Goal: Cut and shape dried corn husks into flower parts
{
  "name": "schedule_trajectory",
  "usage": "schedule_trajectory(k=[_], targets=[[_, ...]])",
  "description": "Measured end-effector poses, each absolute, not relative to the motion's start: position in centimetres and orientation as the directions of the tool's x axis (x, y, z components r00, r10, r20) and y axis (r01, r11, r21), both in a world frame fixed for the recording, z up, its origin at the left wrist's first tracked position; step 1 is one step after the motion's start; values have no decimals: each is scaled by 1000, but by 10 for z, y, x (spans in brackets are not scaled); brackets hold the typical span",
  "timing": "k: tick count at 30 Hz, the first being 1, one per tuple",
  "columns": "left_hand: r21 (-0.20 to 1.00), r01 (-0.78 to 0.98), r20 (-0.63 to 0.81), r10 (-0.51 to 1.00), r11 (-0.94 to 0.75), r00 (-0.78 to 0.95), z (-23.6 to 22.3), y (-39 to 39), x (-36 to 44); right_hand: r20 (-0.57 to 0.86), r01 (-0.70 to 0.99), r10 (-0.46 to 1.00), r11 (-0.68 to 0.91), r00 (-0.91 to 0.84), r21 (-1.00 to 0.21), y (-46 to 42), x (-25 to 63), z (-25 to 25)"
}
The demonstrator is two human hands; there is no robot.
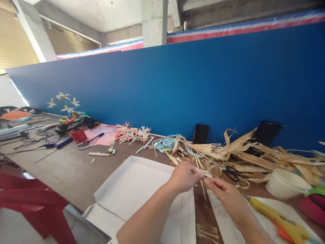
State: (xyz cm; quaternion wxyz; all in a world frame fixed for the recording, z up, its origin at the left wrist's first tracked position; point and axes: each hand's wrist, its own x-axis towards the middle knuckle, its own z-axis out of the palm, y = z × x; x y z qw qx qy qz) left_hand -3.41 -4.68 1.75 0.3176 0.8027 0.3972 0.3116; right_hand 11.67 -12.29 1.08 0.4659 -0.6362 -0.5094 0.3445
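Note:
My left hand (183, 177) is closed in a pinch over the right edge of an open white cardboard box (142, 179). Its fingertips meet those of my right hand (224, 190), which is pinched as well. A thin straw-coloured strip (203, 189) runs between the fingertips, its lower end hanging over the brown table. Just beyond the hands lie scissors (231, 173) with dark handles, among dried corn husks (243, 166) and scraps. Below the right hand is a sheet of white paper (264, 206), with a yellow glue gun (281, 220) on it.
A white tub (286, 183) stands at the right. Two phones, one (200, 134) near the middle, lean against the blue partition (165, 88). Husk flowers (132, 131), blue cord (166, 144) and a red spool (78, 135) lie leftward. A red stool (33, 206) stands at lower left.

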Motion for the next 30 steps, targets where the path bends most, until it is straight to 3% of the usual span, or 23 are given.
schedule_trajectory(k=[5,12,15,19,30], targets=[[804,388,229,836,-451,499,16,-50,-32,-62,230,983,-102,172,-968,-123,114,7],[959,141,197,935,-246,294,12,-47,-26,-174,-226,936,-107,305,-968,-120,117,0],[987,110,64,910,-119,409,10,-48,-24,-206,-330,913,-85,351,-940,-119,118,1],[994,112,-54,792,-19,608,8,-53,-21,-186,-330,909,-58,372,-942,-118,118,2],[992,115,-105,770,42,629,19,-58,-24,-130,-232,906,-37,403,-972,-120,118,2]])
